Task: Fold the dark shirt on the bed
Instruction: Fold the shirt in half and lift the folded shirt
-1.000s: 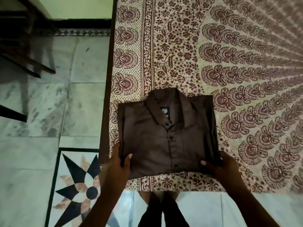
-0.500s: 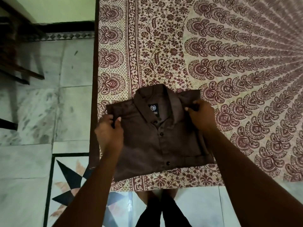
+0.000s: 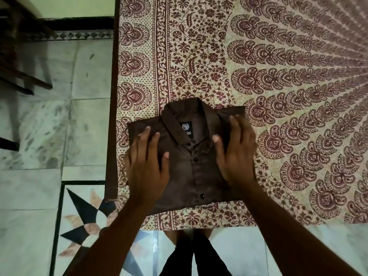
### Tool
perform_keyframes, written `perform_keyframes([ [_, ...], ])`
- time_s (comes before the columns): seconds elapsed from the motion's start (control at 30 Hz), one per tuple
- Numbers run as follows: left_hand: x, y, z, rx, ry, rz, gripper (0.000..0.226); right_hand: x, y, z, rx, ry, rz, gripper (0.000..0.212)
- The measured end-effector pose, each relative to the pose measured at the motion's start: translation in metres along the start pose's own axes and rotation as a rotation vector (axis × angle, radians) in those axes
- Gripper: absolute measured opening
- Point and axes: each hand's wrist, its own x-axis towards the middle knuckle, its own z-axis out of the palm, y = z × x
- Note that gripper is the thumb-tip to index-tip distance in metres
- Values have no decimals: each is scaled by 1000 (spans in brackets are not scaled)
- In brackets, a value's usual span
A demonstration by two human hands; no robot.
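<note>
**Both palms flat on the folded shirt**

Head view: The dark brown buttoned cloth shirt [image 3: 191,176] lay folded into a compact rectangle on the cream bedsheet printed with maroon paisley and flowers [image 3: 199,56], near the sheet's corner at 7 o'clock, front side up. Its collar [image 3: 179,110] pointed to 12 o'clock, away from the person. A small black woven label with white lettering [image 3: 187,127] showed inside the neck, and a row of round dark buttons [image 3: 202,195] ran down the middle toward 6 o'clock.

The left hand [image 3: 147,166] rested palm down on the shirt's 9 o'clock half, its fingers straight and spread, the tips reaching toward the shoulder. The right hand [image 3: 237,156] lay palm down on the 3 o'clock half, fingers straight and close together, thumb out toward the collar. Neither hand pinched any cloth.

A dark wooden bed rail [image 3: 111,116] bordered the sheet at 9 o'clock. Beyond it lay a pale marble floor [image 3: 39,136] with a black and pink star-shaped inlay [image 3: 83,222] at 8 o'clock of the frame. Dark wooden furniture legs [image 3: 20,56] stood at 10 o'clock. The person's dark-clad legs [image 3: 191,255] showed at 6 o'clock, just beside the bed's near edge.
</note>
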Motion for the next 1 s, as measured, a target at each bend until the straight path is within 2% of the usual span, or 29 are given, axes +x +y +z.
perform_keyframes([
  [0.1, -7, -13, 19, 112, -154, 67, 72, -12, 23, 13, -199, -270, -153, 85],
  [0.17, -5, -23, 32, 143, -196, 89, 75, -5, 37, 20, -289, -327, -162, 93],
  [0.3, -2, -24, 36, 100, -173, 73, 74, 1, 38, 22, -315, -307, -72, 96],
  [0.4, -11, -16, 20, 69, -81, -36, 67, -13, 18, 9, -266, -262, 11, 99],
  [0.47, -21, -15, 14, 112, -102, -54, 69, -30, 10, 1, -274, -252, -41, 101],
  [0.57, -32, -26, 20, 149, -193, -23, 75, -62, 26, 0, -328, -333, -180, 100],
  [0.73, -32, -30, 27, 104, -157, -28, 75, -66, 64, 2, -366, -269, -61, 98],
  [0.8, -37, -26, 26, 35, -126, -88, 75, -68, 64, -1, -363, -245, -73, 97],
  [0.93, -43, -21, 22, 21, -152, -159, 79, -83, 75, -8, -348, -330, -272, 87],
  [1.0, -41, -14, 17, 18, -127, -268, 76, -86, 83, -9, -337, -333, -219, 85],
])
